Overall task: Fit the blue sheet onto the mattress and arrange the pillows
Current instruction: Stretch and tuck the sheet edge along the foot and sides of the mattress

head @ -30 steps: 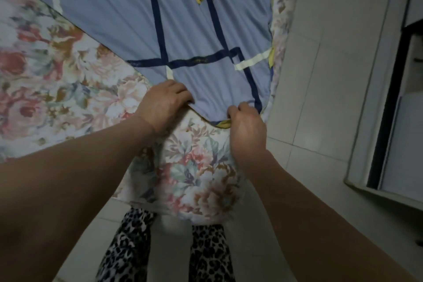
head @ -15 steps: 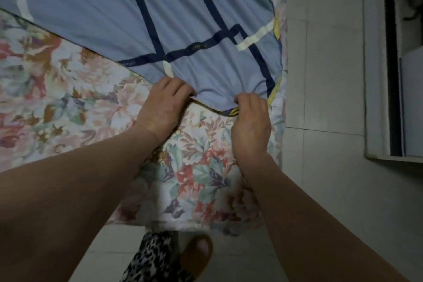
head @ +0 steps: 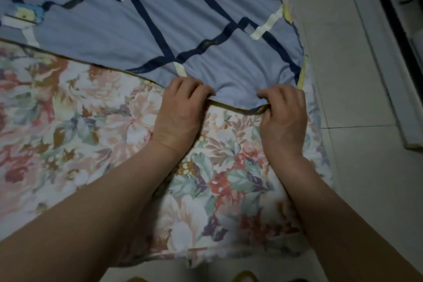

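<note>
In the head view, the blue sheet (head: 142, 30) covers the upper part of the frame, from the upper left across to the upper right, lying flat over the floral mattress (head: 80, 126). It is a soft blue cloth crossed by dark navy bands and short cream strips, with a yellowish figure at the top centre and a small blue and yellow figure at the left edge. Its lower hem, trimmed in a thin yellow-green binding, runs on a slant from the left edge down to the centre, where it ends at a corner near the right edge of the mattress.

Both hands sit on that hem at the centre of the frame. The left hand (head: 180, 114) has its fingers curled over the hem and closed on the cloth, knuckles up. The right hand (head: 285, 119), just right of centre, pinches the sheet's corner, with the binding showing between thumb and fingers. A short stretch of hem spans the 2 hands, and the cloth puckers slightly above it.

Below the hem the floral cover is bare, filling the left and lower centre. The pale tiled floor (head: 357, 103) takes the right side, with a dark-edged cabinet (head: 402, 36) at the upper right. No pillows are in view.
</note>
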